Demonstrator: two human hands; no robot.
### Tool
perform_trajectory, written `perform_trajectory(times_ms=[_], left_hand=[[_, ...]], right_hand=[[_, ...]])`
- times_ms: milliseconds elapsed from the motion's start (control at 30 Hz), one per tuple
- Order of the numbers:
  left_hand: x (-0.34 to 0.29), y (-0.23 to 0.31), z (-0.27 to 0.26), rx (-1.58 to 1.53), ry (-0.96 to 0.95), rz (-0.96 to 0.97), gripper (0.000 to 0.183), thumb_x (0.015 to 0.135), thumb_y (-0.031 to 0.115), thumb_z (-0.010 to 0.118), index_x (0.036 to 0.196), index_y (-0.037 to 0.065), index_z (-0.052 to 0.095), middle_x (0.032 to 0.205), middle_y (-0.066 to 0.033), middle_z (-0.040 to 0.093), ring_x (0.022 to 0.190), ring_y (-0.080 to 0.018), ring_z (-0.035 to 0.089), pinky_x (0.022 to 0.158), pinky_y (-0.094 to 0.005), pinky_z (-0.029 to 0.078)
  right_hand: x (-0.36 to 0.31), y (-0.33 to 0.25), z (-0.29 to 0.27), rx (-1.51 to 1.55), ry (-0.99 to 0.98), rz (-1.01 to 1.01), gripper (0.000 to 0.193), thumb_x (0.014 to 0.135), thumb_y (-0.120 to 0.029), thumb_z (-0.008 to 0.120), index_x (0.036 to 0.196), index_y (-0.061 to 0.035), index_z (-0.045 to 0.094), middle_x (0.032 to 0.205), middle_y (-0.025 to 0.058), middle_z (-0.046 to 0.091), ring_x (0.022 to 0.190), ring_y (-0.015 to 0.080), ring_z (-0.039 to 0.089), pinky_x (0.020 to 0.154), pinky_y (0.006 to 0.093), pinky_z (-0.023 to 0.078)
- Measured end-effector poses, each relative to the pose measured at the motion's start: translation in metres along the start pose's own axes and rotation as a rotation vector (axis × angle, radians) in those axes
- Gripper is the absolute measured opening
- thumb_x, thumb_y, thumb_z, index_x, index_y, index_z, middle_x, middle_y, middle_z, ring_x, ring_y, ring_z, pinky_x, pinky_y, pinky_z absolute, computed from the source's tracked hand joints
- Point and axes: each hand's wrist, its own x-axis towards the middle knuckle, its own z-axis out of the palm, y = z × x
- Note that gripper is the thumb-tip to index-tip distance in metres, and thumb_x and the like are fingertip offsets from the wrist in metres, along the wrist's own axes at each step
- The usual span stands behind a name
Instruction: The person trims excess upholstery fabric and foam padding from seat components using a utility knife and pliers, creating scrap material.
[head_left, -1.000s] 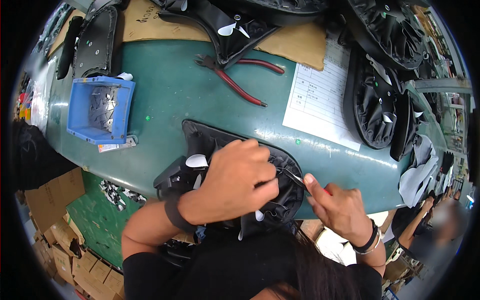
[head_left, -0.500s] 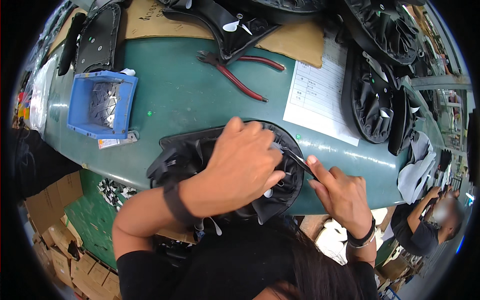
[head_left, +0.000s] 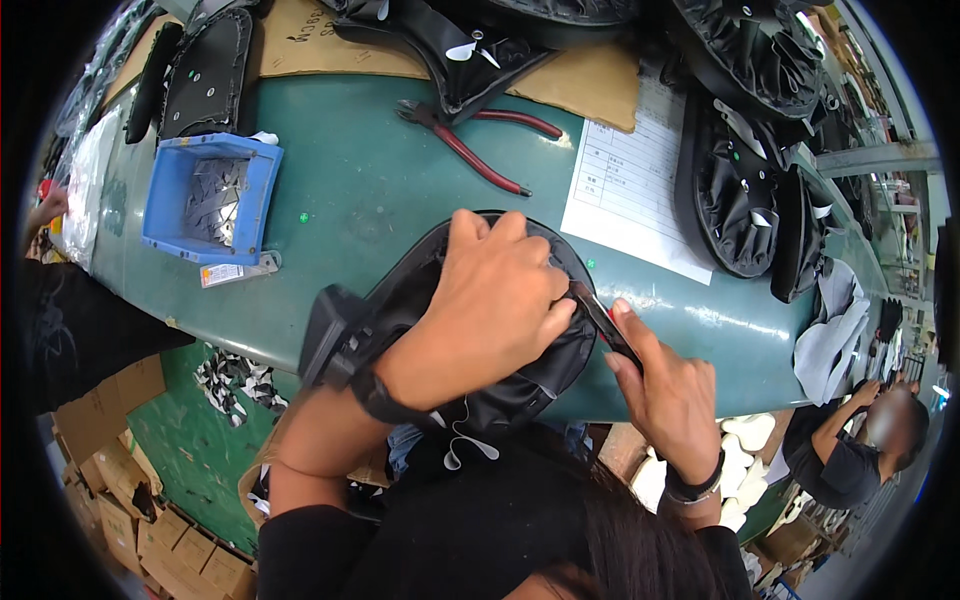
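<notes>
A black padded cushion-like piece with a gathered leatherette cover (head_left: 555, 372) lies at the table's near edge, in front of me. My left hand (head_left: 500, 285) is closed on the cover near its right rim, fingers bunched; what exactly they pinch is hidden beneath them. In my right hand (head_left: 665, 385) is a utility knife (head_left: 607, 325) with a dark and red handle, its tip touching or close to the cover beside my left fingers. A thin white strip (head_left: 470, 450) hangs from the piece's near side. A black wristband sits on my left wrist.
Beyond the piece lie red-handled pliers (head_left: 465, 145) and a printed sheet (head_left: 625, 205). A blue bin (head_left: 155, 215) of flat grey pieces stands left. More black padded pieces (head_left: 740, 190) crowd the far and right sides. Another person's arm (head_left: 50, 205) shows at left; a co-worker (head_left: 850, 450) at right.
The black piece has turned and shifted slightly away from me, its gathered folds now less visible. My left hand moved with it. The knife's tip stays near my left fingers.
</notes>
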Motion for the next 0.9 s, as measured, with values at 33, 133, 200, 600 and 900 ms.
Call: perform_trajectory(times_ms=[33, 133, 200, 600, 900], left_hand=[[0.003, -0.005, 0.004, -0.105, 0.017, -0.053, 0.030, 0.081, 0.019, 0.070, 0.057, 0.007, 0.055, 0.067, -0.0039, 0.049, 0.073, -0.0205, 0.047, 0.067, -0.0295, 0.032], [0.003, -0.024, -0.017, -1.215, 0.164, -0.397, 0.031, 0.086, 0.021, 0.067, 0.060, 0.009, 0.055, 0.067, -0.0016, 0.047, 0.079, -0.0161, 0.048, 0.070, -0.0305, 0.034], [0.000, -0.032, -0.030, -1.602, 0.455, -0.455, 0.020, 0.088, 0.017, 0.067, 0.072, 0.007, 0.064, 0.079, 0.0023, 0.062, 0.073, -0.0068, 0.053, 0.064, -0.0223, 0.036], [0.003, -0.016, -0.024, 0.166, -0.235, -0.144, 0.026, 0.079, 0.031, 0.073, 0.074, 0.008, 0.061, 0.076, -0.0072, 0.062, 0.080, -0.0274, 0.056, 0.074, -0.0384, 0.043], [0.012, -0.023, -0.046, -1.108, 0.351, -0.184, 0.015, 0.082, 0.010, 0.070, 0.073, 0.002, 0.060, 0.114, -0.0131, 0.063, 0.099, -0.0222, 0.062, 0.084, -0.0353, 0.048]], right_hand=[[-0.002, -0.002, 0.004, 0.001, 0.001, 0.007, 0.053, 0.090, -0.024, 0.064, 0.140, -0.0137, 0.048, 0.068, 0.0100, 0.061, 0.057, 0.0314, 0.059, 0.053, 0.0420, 0.045], [-0.029, -0.004, 0.021, 0.133, 0.124, -0.029, 0.055, 0.090, -0.025, 0.065, 0.139, -0.0086, 0.047, 0.078, 0.0114, 0.067, 0.061, 0.0306, 0.063, 0.056, 0.0425, 0.047], [-0.044, -0.015, 0.021, 0.145, 0.102, -0.007, 0.057, 0.085, -0.009, 0.069, 0.138, -0.0040, 0.047, 0.102, 0.0204, 0.068, 0.084, 0.0400, 0.066, 0.075, 0.0422, 0.052], [0.056, 0.016, -0.011, 0.024, -0.076, -0.168, 0.051, 0.091, -0.031, 0.063, 0.140, -0.0216, 0.049, 0.067, 0.0100, 0.063, 0.058, 0.0342, 0.060, 0.051, 0.0415, 0.043], [-0.013, 0.013, 0.008, 0.239, -0.053, -0.046, 0.054, 0.087, -0.022, 0.070, 0.137, -0.0123, 0.051, 0.084, 0.0136, 0.070, 0.073, 0.0353, 0.066, 0.072, 0.0407, 0.051]])
